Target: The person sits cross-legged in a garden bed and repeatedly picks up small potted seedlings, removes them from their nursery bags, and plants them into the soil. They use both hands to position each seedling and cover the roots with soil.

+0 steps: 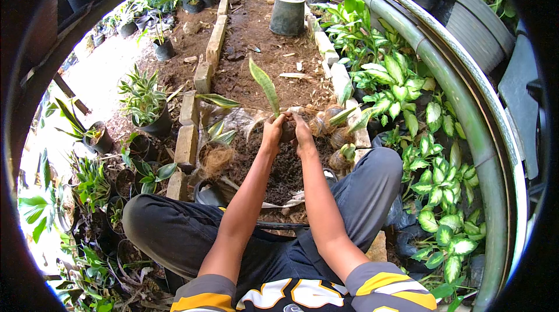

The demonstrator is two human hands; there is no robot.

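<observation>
My left hand [272, 132] and my right hand [303, 132] meet in front of me around a dark brown clump or small pot [288, 131]. Which of the two it is, I cannot tell. One upright snake plant leaf [264, 84] with pale yellow edges rises from beside my left fingertips. Beneath my hands lies a heap of dark, crumbly soil [284, 173] on a sheet. To its left sits a clump of brown fibre [216, 159] near a variegated snake plant [222, 133]. Several fibre-wrapped snake plant cuttings [339, 137] rest on the right of the soil.
Concrete block edging [186, 143] flanks the bed on the left, with more blocks [341, 80] opposite. Further up the bed stands an upturned black bucket [287, 15]. Variegated dieffenbachia plants [393, 80] and a bamboo pole [458, 93] line the right; potted plants [150, 106] stand left.
</observation>
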